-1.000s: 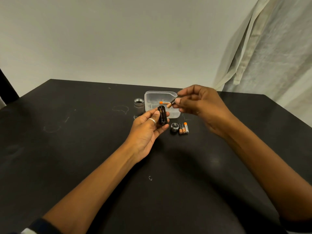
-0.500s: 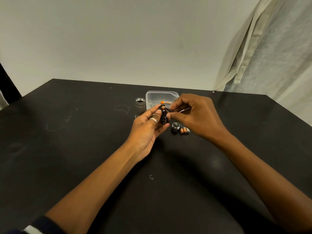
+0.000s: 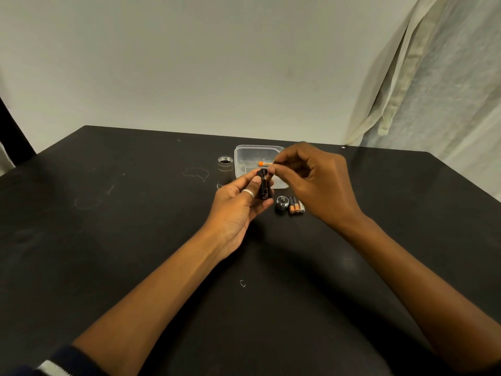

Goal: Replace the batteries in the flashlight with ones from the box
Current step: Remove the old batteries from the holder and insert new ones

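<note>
My left hand [image 3: 235, 210] grips a black battery holder [image 3: 263, 187], held upright above the table. My right hand [image 3: 320, 180] is pinched at the holder's top end, where a small dark battery sits between its fingertips, mostly hidden. Just behind stands the clear plastic box [image 3: 257, 148] with an orange-ended battery [image 3: 264, 164] inside. The silver flashlight body [image 3: 225, 169] stands upright to the left of the box. A silver end cap [image 3: 282, 203] and three loose batteries [image 3: 296, 207] lie side by side under my right hand.
Everything rests on a black table [image 3: 135, 240] with faint scratch marks. A pale wall runs behind it, and a curtain [image 3: 433, 90] hangs at the right. A dark object [image 3: 10, 126] stands at the far left edge.
My right hand brought the battery from above the box down to the holder's top end. My left hand kept the holder nearly still.
</note>
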